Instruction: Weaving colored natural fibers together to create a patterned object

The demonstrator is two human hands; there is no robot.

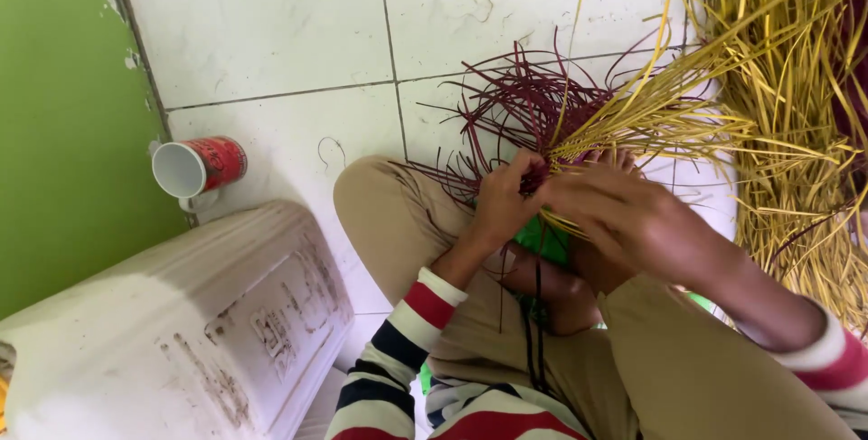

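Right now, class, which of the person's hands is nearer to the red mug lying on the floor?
Left. The left hand grips dark red strips, right of the red mug across bare tile; the right hand lies farther right, on the yellow strips.

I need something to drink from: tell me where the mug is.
In the head view, the red mug lies on its side on the white tiled floor at the left, beside the green wall, above the white container.

Bright, even daylight; soft shadows, slight motion blur.
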